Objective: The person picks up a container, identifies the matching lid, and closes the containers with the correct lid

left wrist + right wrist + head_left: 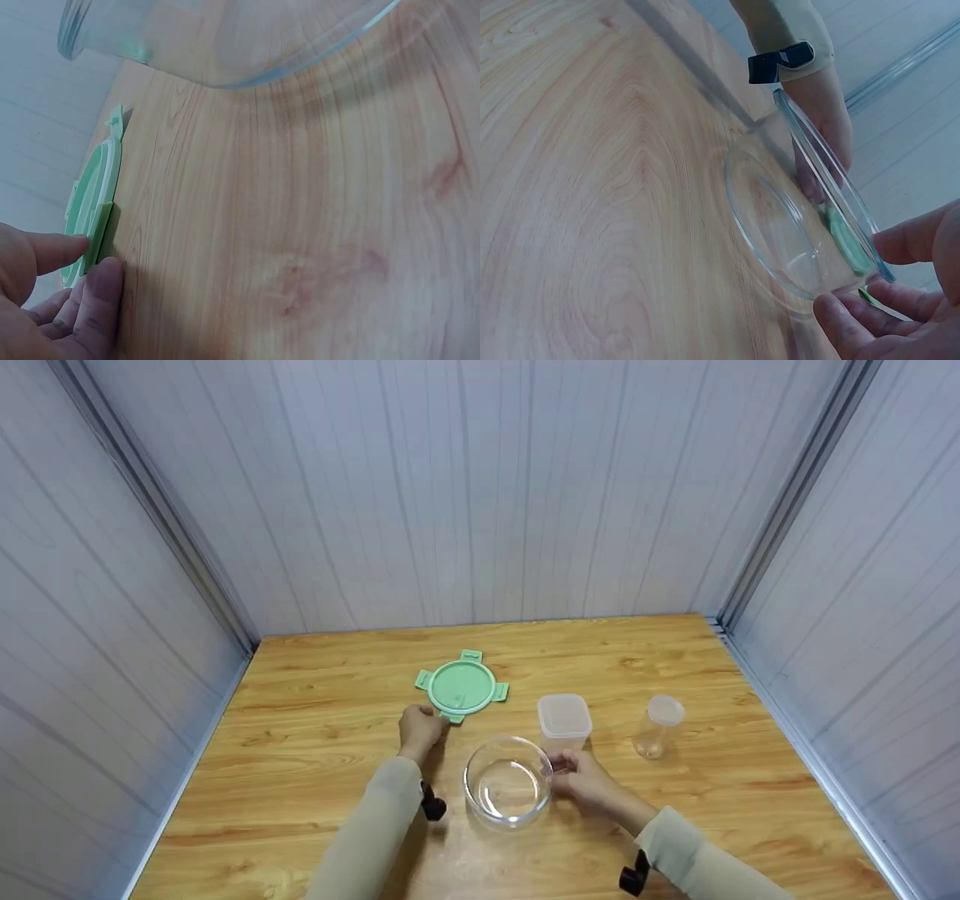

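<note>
A round green lid with flaps around its edge lies on the table. My left hand is at its near side, and in the left wrist view the thumb and fingers pinch a flap of the lid. Closer to me is a clear round glass bowl, upright on the wood. My right hand grips the bowl's right side; the right wrist view shows the thumb at the rim of the bowl and the fingers against the outer wall.
Just behind the right hand stands a squarish translucent container with a whitish lid. Farther right is a small clear jar with a pale lid. Panelled walls enclose the wooden table at the back and both sides.
</note>
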`<state>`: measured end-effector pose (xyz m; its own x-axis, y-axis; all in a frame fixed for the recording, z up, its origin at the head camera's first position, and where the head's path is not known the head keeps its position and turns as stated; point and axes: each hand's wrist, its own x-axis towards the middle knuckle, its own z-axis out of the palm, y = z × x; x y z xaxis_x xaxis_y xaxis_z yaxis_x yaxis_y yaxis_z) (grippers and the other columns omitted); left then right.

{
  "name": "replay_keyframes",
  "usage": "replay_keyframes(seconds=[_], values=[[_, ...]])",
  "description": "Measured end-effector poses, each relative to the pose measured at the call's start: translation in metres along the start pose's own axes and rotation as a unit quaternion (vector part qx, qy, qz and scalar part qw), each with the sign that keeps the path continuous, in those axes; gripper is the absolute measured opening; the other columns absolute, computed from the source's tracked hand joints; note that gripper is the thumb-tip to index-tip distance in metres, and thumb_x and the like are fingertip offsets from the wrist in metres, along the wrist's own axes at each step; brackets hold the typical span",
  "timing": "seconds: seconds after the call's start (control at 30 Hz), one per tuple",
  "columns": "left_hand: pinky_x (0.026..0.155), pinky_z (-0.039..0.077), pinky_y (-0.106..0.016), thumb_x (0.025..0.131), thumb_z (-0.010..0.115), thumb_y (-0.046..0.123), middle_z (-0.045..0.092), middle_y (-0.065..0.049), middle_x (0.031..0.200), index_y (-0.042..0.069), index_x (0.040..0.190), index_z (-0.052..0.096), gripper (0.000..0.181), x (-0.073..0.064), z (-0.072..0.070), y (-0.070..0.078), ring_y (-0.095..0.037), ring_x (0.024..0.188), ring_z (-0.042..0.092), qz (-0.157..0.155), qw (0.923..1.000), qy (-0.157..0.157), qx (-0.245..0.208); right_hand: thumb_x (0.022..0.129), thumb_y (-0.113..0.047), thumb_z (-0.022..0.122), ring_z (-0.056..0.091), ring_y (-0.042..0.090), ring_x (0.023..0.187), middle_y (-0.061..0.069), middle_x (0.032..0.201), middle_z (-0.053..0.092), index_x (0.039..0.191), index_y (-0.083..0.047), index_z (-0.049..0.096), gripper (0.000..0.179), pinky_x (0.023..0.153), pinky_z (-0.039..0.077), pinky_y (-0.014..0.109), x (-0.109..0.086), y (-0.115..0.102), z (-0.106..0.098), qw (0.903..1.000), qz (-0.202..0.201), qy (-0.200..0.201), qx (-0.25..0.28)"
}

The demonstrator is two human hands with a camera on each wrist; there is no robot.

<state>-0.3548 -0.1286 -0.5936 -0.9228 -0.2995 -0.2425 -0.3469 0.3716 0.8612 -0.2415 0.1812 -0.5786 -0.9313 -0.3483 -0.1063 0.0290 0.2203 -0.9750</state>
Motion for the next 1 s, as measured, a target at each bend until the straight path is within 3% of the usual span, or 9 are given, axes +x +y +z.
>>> replay_keyframes(seconds=[0.2,0.33,0.43,0.5,0.63,0.8,0.87,1.0], values=[[0.092,0.061,-0.039,0.089,0.076,0.005,0.072,-0.022,0.127,-0.007,0.123,0.070,0.036,0.013,0.002,-0.008,-0.031,0.112,0.068,0.000,1.0000,0.002,-0.001,0.088,0.006,0.067,0.070,0.028,0.112,0.038,0.123,0.068,0.129,0.024,0.057,0.046,0.086,0.058,0.017,0.001,0.000,0.000,0.9999,-0.008,0.005,0.004],[0.074,0.060,-0.032,0.091,0.071,0.002,0.074,-0.018,0.111,-0.006,0.122,0.071,0.032,0.003,-0.002,0.001,-0.023,0.085,0.071,-0.021,0.9994,0.003,-0.026,0.087,0.006,0.068,0.070,0.030,0.112,0.038,0.123,0.068,0.129,0.023,0.058,0.047,0.087,0.058,0.018,0.000,0.000,0.001,0.9999,-0.002,0.012,0.000],[0.058,0.056,-0.027,0.093,0.067,-0.002,0.071,-0.012,0.090,-0.006,0.123,0.070,0.030,0.001,-0.002,0.002,-0.017,0.062,0.067,-0.037,0.9976,-0.004,-0.058,0.086,0.005,0.068,0.070,0.030,0.112,0.037,0.123,0.069,0.129,0.023,0.058,0.047,0.087,0.057,0.018,0.000,0.001,0.001,0.9999,0.000,0.014,-0.004],[0.052,0.054,-0.026,0.095,0.064,-0.004,0.067,-0.008,0.081,-0.005,0.125,0.069,0.030,0.001,-0.002,0.003,-0.015,0.055,0.064,-0.047,0.9961,-0.009,-0.075,0.086,0.005,0.069,0.070,0.029,0.111,0.036,0.123,0.069,0.129,0.022,0.059,0.047,0.088,0.057,0.018,0.000,0.001,0.001,0.9999,0.000,0.015,-0.006],[0.054,0.055,-0.025,0.097,0.066,0.000,0.069,-0.010,0.088,-0.005,0.128,0.068,0.031,0.002,-0.004,0.004,-0.013,0.058,0.064,-0.054,0.9954,-0.003,-0.080,0.086,0.005,0.069,0.070,0.033,0.114,0.036,0.124,0.069,0.129,0.022,0.059,0.047,0.089,0.057,0.018,0.000,0.002,0.001,0.9999,-0.004,0.013,-0.011],[0.073,0.057,-0.028,0.093,0.080,0.013,0.071,-0.016,0.114,-0.005,0.128,0.067,0.041,0.004,-0.003,0.003,-0.018,0.083,0.067,-0.025,0.9990,0.000,-0.036,0.086,0.005,0.068,0.070,0.036,0.115,0.036,0.125,0.068,0.130,0.022,0.058,0.049,0.090,0.058,0.020,-0.001,0.001,0.000,0.9998,-0.005,0.011,-0.014],[0.076,0.056,-0.030,0.089,0.085,0.018,0.071,-0.015,0.111,-0.003,0.122,0.068,0.043,0.008,-0.001,-0.002,-0.021,0.088,0.064,0.000,0.9999,-0.003,-0.016,0.087,0.004,0.068,0.070,0.034,0.114,0.036,0.125,0.068,0.131,0.022,0.058,0.048,0.090,0.058,0.019,-0.001,0.000,-0.001,0.9999,-0.004,0.009,-0.014],[0.072,0.051,-0.035,0.082,0.089,0.018,0.069,-0.008,0.092,-0.001,0.101,0.072,0.032,0.007,0.003,-0.004,-0.023,0.084,0.058,0.043,0.9989,0.003,0.020,0.089,0.004,0.068,0.069,0.027,0.112,0.036,0.126,0.067,0.131,0.023,0.056,0.048,0.088,0.058,0.018,-0.001,0.001,0.000,1.0000,0.001,0.001,0.001]])
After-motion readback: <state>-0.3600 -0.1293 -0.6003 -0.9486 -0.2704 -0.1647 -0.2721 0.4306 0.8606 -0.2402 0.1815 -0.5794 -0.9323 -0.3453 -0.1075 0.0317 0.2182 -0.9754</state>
